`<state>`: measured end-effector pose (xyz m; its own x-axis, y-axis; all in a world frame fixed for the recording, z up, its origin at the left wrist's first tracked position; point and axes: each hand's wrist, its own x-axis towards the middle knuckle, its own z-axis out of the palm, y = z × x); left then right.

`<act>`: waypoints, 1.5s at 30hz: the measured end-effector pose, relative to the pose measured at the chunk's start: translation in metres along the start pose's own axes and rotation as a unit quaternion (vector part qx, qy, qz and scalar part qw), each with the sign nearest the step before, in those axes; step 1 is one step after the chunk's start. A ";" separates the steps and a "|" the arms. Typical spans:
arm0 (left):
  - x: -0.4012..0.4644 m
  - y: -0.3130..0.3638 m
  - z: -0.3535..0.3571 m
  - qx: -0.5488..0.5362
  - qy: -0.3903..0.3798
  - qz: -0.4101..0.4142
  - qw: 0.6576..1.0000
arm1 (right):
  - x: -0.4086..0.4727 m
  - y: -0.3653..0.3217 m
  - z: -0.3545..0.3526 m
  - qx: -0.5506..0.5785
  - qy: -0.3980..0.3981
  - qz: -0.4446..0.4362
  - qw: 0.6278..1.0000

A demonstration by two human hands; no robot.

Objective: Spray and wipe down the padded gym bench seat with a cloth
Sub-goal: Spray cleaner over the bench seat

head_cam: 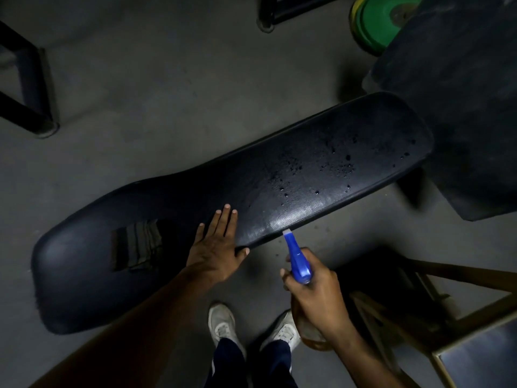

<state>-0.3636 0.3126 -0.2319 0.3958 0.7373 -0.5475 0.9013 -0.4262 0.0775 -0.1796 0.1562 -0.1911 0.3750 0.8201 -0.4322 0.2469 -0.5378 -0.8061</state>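
Bench seat (279,175): black, droplets upper right. L hand (215,242) flat at near edge; R hand (316,292) grips spray bottle (298,261). Cloth (137,245) lies lower left; bare floor (140,93) beyond.

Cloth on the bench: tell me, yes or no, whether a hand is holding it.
No. The cloth lies alone on the bench; the left hand rests flat beside it.

Dim gym room with a grey concrete floor (156,88).
Black metal frame (30,88) stands at upper left, green and yellow weight plates (375,23) at upper right, a wooden stool (436,312) at lower right.
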 end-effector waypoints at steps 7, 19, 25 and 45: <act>0.001 0.003 0.002 -0.036 0.008 -0.006 0.999 | -0.016 0.008 -0.002 -0.013 0.017 0.055 0.998; -0.015 -0.016 -0.002 -0.029 -0.001 0.006 1.000 | -0.004 -0.018 0.008 -0.034 0.025 0.045 0.998; -0.021 -0.035 -0.004 -0.036 -0.009 0.001 0.999 | 0.010 -0.043 0.037 -0.032 0.030 0.032 0.999; -0.044 -0.073 -0.007 -0.101 -0.007 0.005 0.995 | 0.005 -0.056 0.077 -0.017 0.013 0.004 1.000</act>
<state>-0.4451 0.3148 -0.2072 0.4033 0.7261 -0.5569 0.9151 -0.3182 0.2478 -0.2609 0.2054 -0.1792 0.3992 0.8108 -0.4280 0.2747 -0.5511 -0.7879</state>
